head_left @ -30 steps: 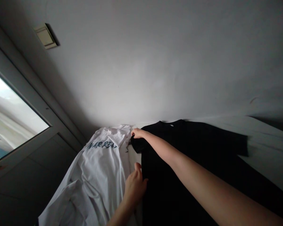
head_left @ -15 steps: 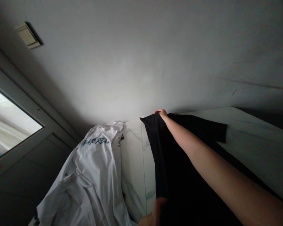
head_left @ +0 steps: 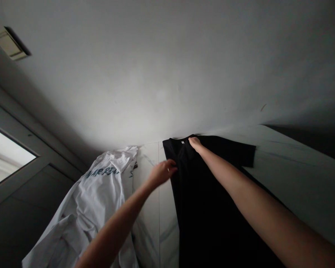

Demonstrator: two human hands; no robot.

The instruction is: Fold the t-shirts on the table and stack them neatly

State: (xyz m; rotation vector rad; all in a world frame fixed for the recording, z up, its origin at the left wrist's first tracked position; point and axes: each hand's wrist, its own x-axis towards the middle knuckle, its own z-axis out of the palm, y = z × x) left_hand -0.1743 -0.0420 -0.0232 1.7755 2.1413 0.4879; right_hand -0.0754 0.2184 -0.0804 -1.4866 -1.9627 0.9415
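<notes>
Here, black shirt [head_left: 212,201], creased — right hand [head_left: 194,143] pinches it; left hand [head_left: 161,173] half-curled, hold unclear.

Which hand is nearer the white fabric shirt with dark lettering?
Left. The left hand is right of the white shirt, at the edge of the black short-sleeved cloth shirt; the right hand is farther right, at the black shirt's neckline.

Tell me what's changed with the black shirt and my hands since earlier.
Your right hand has moved rightward to beside the collar, and the left side of the black shirt is now folded inward. Your left hand has moved up to the folded edge. The white shirt and outspread sleeve lie as before.
</notes>
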